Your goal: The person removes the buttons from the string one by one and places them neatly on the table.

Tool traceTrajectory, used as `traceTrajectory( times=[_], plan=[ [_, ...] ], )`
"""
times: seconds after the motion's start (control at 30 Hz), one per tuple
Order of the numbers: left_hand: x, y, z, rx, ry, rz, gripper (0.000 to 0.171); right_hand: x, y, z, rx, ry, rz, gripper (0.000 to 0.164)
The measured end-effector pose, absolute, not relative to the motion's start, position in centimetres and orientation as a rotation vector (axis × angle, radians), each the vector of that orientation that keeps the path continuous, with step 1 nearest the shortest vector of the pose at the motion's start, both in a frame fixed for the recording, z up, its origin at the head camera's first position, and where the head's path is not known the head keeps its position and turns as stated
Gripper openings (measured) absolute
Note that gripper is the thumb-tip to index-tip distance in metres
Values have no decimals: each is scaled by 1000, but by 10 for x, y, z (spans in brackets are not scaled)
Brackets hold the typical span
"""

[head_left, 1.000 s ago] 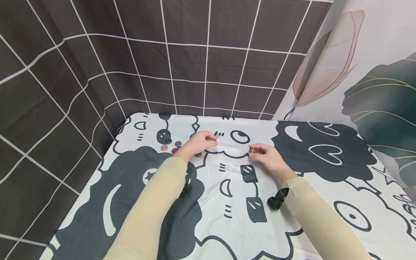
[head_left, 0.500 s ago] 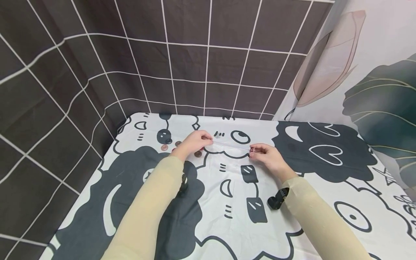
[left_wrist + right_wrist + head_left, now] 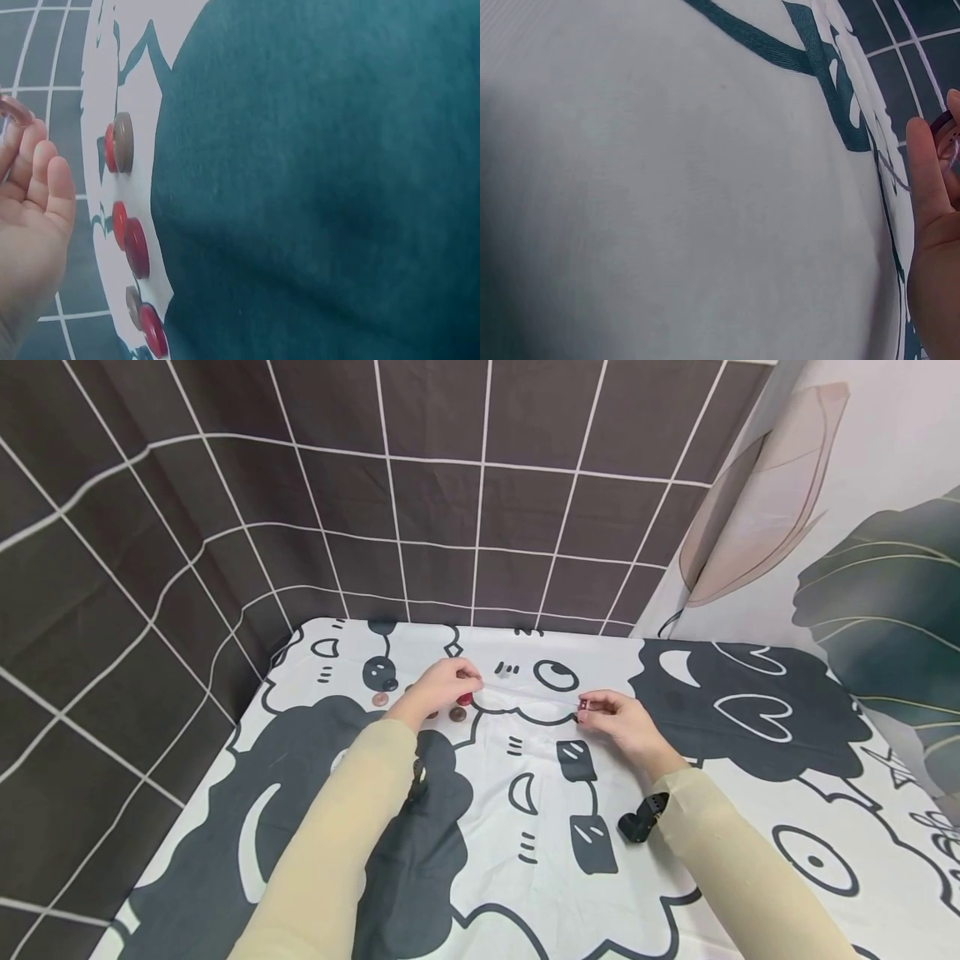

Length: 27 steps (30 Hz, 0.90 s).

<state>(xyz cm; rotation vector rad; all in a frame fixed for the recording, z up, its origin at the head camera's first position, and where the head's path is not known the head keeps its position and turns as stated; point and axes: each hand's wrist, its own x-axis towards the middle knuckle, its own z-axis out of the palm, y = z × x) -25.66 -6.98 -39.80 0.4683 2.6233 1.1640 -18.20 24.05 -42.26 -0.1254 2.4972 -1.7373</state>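
My right hand (image 3: 622, 727) pinches a dark red button (image 3: 583, 704) between thumb and fingers, above the patterned cloth. In the right wrist view the button (image 3: 946, 129) shows holes, and a pale purple thread (image 3: 922, 56) runs by it. From there the thread (image 3: 528, 695) stretches nearly straight across to my left hand (image 3: 438, 687), whose fingertips pinch it. Under and beside the left hand lie several loose round buttons, among them a red button (image 3: 465, 699) and a brown button (image 3: 457, 714). The left wrist view shows a dark red button (image 3: 136, 247) among them.
A white cloth (image 3: 555, 902) with black cartoon figures covers the surface. A pink button (image 3: 380, 699) and a dark button (image 3: 390, 685) lie left of the left hand. Behind rises a dark gridded curtain (image 3: 435, 502); a leaf-patterned curtain (image 3: 885, 568) hangs at right.
My left hand has drawn to the left along the line of the thread, lengthening the stretch between the hands. My right hand stays nearly still with the button.
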Motion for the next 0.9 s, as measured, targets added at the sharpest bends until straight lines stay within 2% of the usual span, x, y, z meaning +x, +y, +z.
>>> traceTrajectory(
  times=[0.9],
  plan=[
    [-253, -100, -397, 322, 2656, 1182, 30, -181, 244, -427, -76, 2488, -1736, 43]
  ],
)
